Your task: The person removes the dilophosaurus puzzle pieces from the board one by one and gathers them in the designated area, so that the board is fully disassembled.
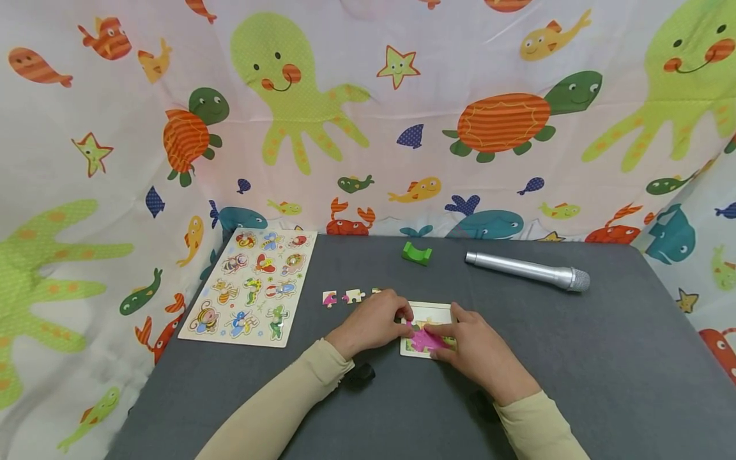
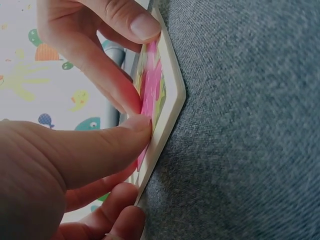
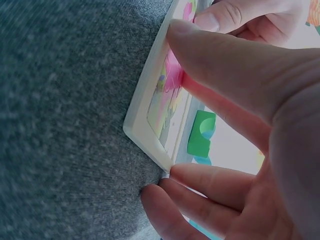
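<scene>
A small jigsaw puzzle in a pale wooden frame (image 1: 426,305) lies on the table, its lower part filled with pink and green pieces (image 1: 424,340). My left hand (image 1: 376,324) pinches a pink puzzle piece (image 2: 141,159) between thumb and index finger at the frame's left side; its other fingers bend beside the rim. From the right, my right hand (image 1: 482,348) rests on the puzzle. Its thumb lies at the front rim, the index finger presses on the pink pieces, and the other fingers spread along the right side, touching the frame's corner in the right wrist view.
Loose puzzle pieces (image 1: 354,296) lie left of the frame, one partly hidden behind my left hand. A large insect puzzle board (image 1: 230,306) lies further left. Behind the frame are a green curved block (image 1: 416,254) and a silver microphone (image 1: 526,270). A patterned curtain (image 1: 368,102) hangs behind the table.
</scene>
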`<state>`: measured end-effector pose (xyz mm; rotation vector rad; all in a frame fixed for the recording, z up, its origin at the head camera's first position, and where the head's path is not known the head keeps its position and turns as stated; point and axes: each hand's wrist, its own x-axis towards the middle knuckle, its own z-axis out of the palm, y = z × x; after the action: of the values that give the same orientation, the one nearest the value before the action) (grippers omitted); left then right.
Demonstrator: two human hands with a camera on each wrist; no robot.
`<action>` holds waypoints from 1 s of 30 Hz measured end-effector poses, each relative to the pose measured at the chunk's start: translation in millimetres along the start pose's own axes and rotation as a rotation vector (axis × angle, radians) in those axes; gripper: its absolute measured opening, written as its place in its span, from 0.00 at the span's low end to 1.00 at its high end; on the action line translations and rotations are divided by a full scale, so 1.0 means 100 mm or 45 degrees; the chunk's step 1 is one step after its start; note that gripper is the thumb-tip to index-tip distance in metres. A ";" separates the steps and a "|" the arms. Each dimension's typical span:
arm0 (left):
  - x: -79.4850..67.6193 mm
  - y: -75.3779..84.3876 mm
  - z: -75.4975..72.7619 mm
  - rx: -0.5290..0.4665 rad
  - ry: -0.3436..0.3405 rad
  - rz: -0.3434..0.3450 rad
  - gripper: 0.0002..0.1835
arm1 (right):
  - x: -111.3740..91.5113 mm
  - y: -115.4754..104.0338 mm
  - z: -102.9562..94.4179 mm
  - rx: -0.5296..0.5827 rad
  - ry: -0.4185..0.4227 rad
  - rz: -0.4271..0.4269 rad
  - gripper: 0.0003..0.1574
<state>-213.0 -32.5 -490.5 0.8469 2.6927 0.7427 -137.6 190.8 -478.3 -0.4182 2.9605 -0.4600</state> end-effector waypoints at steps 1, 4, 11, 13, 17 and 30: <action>0.00 0.00 0.00 -0.005 0.001 0.000 0.10 | 0.00 0.00 0.00 0.002 0.003 0.000 0.31; 0.00 -0.01 0.01 -0.020 0.005 -0.004 0.10 | 0.00 0.00 -0.01 0.015 0.007 0.001 0.31; 0.00 0.00 0.02 -0.010 0.019 -0.010 0.09 | 0.01 0.00 -0.02 0.049 -0.007 0.022 0.31; -0.01 0.01 0.01 -0.002 0.027 -0.012 0.10 | 0.02 0.00 -0.02 0.051 -0.002 0.024 0.31; -0.02 0.03 0.00 0.005 0.045 -0.019 0.10 | 0.03 0.00 -0.03 0.059 0.009 0.022 0.31; 0.00 0.07 0.00 -0.054 0.024 -0.027 0.08 | 0.02 0.00 -0.02 0.068 0.014 0.035 0.30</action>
<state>-209.9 -27.8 -487.1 0.8043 2.6881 0.8037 -139.6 191.1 -477.1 -0.3703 2.9532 -0.5383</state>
